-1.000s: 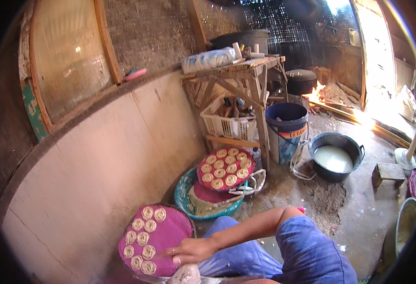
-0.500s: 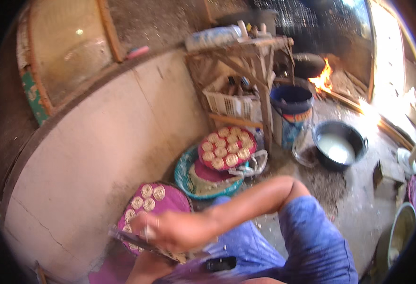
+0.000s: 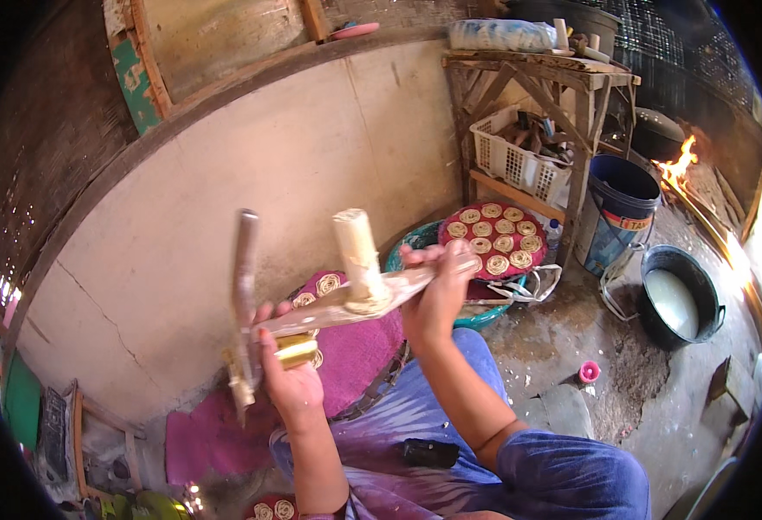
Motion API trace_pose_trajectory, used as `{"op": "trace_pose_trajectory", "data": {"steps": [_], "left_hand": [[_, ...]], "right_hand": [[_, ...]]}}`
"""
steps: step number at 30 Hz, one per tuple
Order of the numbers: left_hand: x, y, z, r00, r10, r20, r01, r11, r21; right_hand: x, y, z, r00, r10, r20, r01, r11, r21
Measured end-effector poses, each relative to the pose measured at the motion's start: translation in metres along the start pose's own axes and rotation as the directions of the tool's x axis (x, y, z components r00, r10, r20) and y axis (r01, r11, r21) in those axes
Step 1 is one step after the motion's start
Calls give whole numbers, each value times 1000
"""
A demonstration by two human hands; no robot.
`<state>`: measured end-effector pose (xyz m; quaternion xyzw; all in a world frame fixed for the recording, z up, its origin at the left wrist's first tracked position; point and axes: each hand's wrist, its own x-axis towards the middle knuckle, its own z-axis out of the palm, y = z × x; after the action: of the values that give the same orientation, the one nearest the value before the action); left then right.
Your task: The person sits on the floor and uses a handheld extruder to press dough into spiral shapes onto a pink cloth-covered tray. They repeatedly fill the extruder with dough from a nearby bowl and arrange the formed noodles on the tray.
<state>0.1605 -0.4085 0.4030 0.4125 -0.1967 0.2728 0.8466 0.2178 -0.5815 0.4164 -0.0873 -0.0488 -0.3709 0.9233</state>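
While the person's left hand [image 3: 294, 381] is curled, its thumb in front and its fingers behind one end of a long, pale, worn wooden bar [image 3: 329, 318], the right hand [image 3: 435, 303] is closed around the other end. From the left hand the bar slants upward to the right hand, and a short, round, cream-coloured wooden peg [image 3: 359, 260] stands up from it between the two. Just beside the left thumb is a shiny gold-coloured cylinder [image 3: 297, 352]; whether the palm bears its weight cannot be told. Left of that hand, a slim brown rod [image 3: 244, 269] rises nearly upright, its join to the bar unclear. Below and beyond the bar, between the hands, a round tray covered in magenta cloth [image 3: 363, 373] carries flat, pale, coiled rounds [image 3: 329, 283], partly hidden. Just past the right hand, a second magenta-covered round tray [image 3: 447, 247], full of similar coils, rests over a teal basin [image 3: 486, 318].
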Motion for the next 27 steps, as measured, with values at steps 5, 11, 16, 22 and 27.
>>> {"op": "trace_pose_trajectory", "data": {"steps": [5, 11, 16, 22, 27], "left_hand": [[32, 87, -52, 945, 323, -46, -311, 934, 177], [5, 159, -176, 870, 374, -320, 60, 564, 823], [-43, 138, -223, 938, 341, 60, -136, 204, 969], [-51, 104, -189, 730, 241, -639, 477, 489, 730], [-36, 84, -192, 683, 283, -673, 433, 584, 686]], "right_hand": [[15, 28, -95, 811, 451, 373, 128, 486, -864], [162, -42, -230, 761, 637, -125, 638, -769, -38], [193, -33, -293, 705, 695, -145, 709, -684, 170], [184, -4, -256, 576, 774, -264, 811, -580, 67], [189, 31, -237, 546, 834, 81, 833, -551, 47]]}}
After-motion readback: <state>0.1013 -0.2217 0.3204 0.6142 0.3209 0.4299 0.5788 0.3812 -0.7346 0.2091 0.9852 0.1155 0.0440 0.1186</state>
